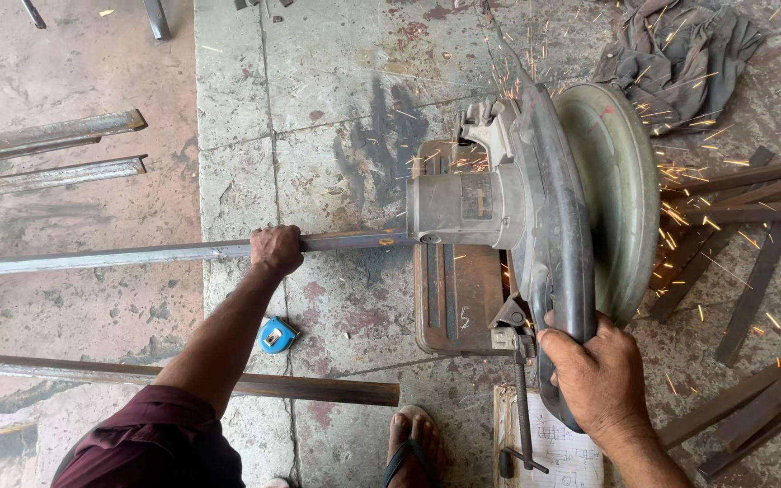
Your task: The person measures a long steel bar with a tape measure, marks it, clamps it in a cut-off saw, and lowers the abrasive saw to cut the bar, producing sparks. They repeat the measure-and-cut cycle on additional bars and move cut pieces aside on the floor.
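My left hand grips a long steel bar that lies across the concrete floor and runs right into a chop saw. My right hand is closed on the saw's black handle, beside the grey-green blade guard. Orange sparks fly out to the right of the blade. The saw's rusty base plate sits under the motor.
More steel bars lie at left and near my leg. Cut bar pieces pile at right. A blue tape measure rests on the floor, a paper sheet near my sandalled foot, and a grey rag behind the saw.
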